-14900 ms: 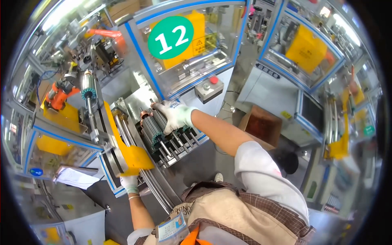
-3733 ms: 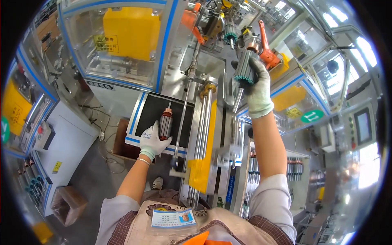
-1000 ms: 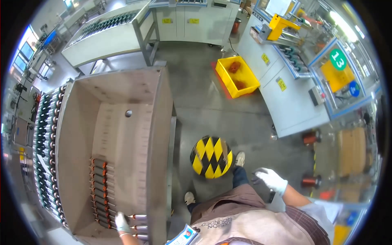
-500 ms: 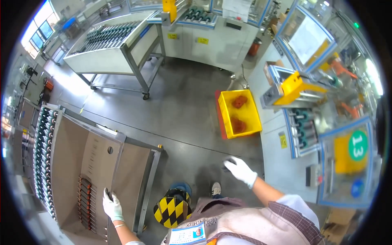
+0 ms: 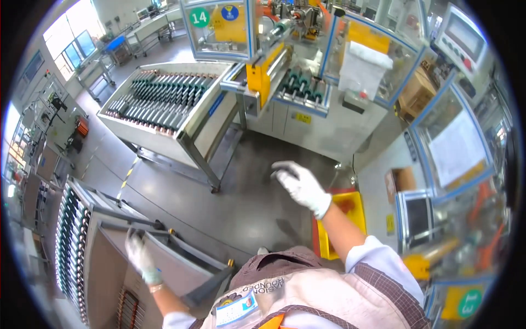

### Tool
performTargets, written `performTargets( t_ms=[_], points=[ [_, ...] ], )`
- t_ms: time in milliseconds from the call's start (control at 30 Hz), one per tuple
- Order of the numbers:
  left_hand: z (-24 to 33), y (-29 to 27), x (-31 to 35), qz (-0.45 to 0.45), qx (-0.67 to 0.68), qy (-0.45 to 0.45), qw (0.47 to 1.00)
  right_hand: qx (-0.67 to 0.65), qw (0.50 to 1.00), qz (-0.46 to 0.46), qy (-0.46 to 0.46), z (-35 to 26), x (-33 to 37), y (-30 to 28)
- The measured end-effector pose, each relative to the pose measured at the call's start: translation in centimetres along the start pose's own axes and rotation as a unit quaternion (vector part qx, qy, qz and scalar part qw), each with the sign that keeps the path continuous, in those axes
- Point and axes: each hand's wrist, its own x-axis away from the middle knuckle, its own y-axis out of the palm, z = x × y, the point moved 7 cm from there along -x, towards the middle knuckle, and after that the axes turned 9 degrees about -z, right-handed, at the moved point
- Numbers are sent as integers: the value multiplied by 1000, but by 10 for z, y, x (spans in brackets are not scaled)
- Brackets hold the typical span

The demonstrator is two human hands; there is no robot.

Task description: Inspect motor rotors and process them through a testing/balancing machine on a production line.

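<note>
Now view's swung: I get the rotor-filled cart nearer, ten o'clock; reddish rotors sit in the bin, half past seven. Right hand, near centre: fingers loosely parted, apparently empty. Left hand, eight o'clock: blurred, grip unclear. Handling seems paused.
</note>
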Motion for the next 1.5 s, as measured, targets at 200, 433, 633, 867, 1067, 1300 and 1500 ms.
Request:
performTargets(
  t_ms=[200, 433, 633, 867, 1067, 1300, 1500],
  points=[
    [183, 316, -165, -319, 1, 181, 930, -123, 982, 101, -99, -25, -163, -159],
    [322, 514, -283, -457, 39, 233, 858, -166, 939, 166, -251, -61, -383, -264],
    [383, 702, -383, -579, 57, 254, 772, -117, 978, 116, -132, -46, -418, -257],
    [397, 1003, -445, -676, 235, -47, 697, -286, 918, 234, -146, -29, -374, -265],
    [380, 1020, -457, -665, 113, 316, 667, -32, 910, 400, 103, 92, -294, -329],
    [213, 764, -448, -578, -51, 322, 748, 340, 755, 416, 374, 235, -218, -441],
    [70, 709, -432, -572, -141, 54, 806, 512, 695, 217, 456, 254, -242, -457]
  ],
)
